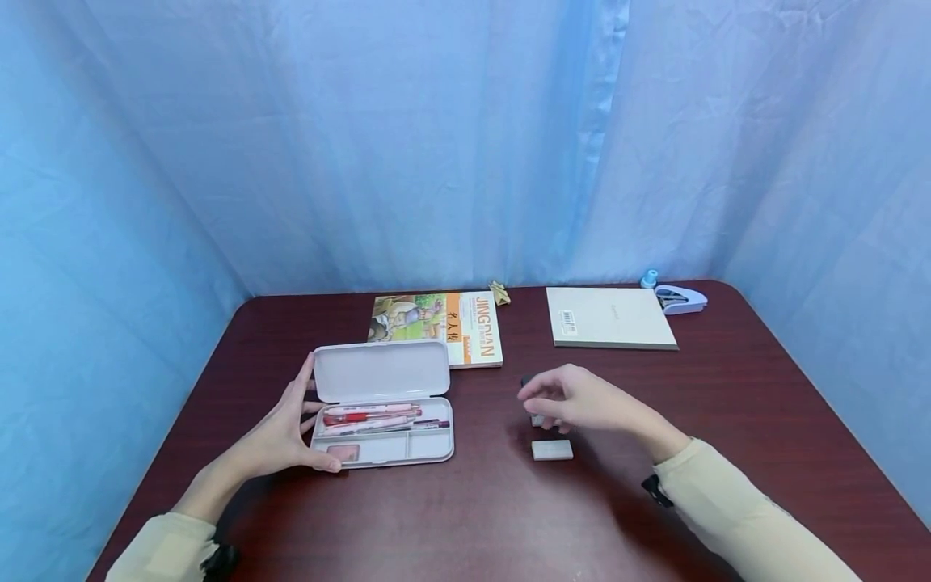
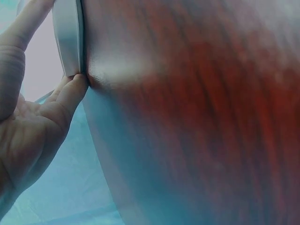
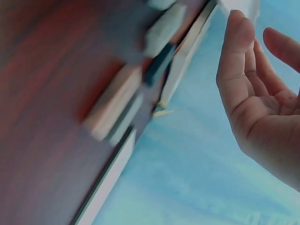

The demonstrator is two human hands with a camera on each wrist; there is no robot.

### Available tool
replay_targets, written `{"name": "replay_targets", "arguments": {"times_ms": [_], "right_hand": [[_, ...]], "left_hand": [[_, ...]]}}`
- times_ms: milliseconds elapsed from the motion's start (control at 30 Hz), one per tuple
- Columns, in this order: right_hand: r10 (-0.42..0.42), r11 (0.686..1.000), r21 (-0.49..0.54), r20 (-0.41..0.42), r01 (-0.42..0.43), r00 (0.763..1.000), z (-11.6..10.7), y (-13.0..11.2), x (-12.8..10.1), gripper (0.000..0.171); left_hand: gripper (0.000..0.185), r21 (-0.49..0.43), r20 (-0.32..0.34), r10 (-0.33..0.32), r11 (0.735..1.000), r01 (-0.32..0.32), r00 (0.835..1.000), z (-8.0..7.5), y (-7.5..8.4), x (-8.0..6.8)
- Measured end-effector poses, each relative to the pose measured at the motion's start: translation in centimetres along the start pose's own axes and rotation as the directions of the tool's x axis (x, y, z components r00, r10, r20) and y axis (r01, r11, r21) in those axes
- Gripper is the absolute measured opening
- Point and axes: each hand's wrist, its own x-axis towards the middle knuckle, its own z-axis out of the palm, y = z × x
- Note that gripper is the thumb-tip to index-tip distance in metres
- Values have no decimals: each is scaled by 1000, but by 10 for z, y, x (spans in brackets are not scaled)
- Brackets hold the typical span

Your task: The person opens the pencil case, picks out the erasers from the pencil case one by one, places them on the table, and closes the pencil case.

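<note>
An open white pencil case [image 1: 431, 446] lies on the table, its lid [image 1: 381, 372] tilted back. Several pens [image 1: 371, 416] fill its long compartment, and a pink eraser [image 1: 343, 453] sits in the front left one. My left hand [image 1: 280, 432] holds the case's left end, thumb at the front corner and fingers along the side and lid. My right hand [image 1: 575, 398] hovers with bent fingers and no visible object in it. Below it are a white block [image 1: 552, 450], a second pale block [image 1: 538, 421] partly hidden by the fingers, and a dark item [image 1: 525, 380] mostly covered.
Behind the case lies a picture-covered book [image 1: 476, 331], with a small yellow object [image 1: 499, 293] at its corner. Farther right are a pale notebook [image 1: 611, 318], a blue-capped item [image 1: 650, 279] and a lavender tool [image 1: 680, 300]. Blue curtains [image 1: 378, 145] surround the table.
</note>
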Motion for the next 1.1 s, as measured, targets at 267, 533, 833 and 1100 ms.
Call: {"name": "replay_targets", "arguments": {"times_ms": [267, 533, 833, 1100], "right_hand": [[-71, 997, -9, 69, 72, 995, 31, -30, 39, 23], [-172, 977, -101, 151, 188, 973, 70, -53, 73, 19], [-282, 930, -184, 198, 319, 939, 114, -91, 108, 20], [-297, 910, -243, 184, 337, 937, 154, -95, 125, 24]], "left_hand": [[147, 0, 20, 18, 1000, -18, 1000, -2, -1, -2], [146, -97, 92, 60, 994, -51, 994, -10, -11, -4], [145, -123, 107, 76, 990, -62, 991, -16, -13, -2], [144, -125, 105, 56, 991, -42, 993, -11, -9, -3]]}}
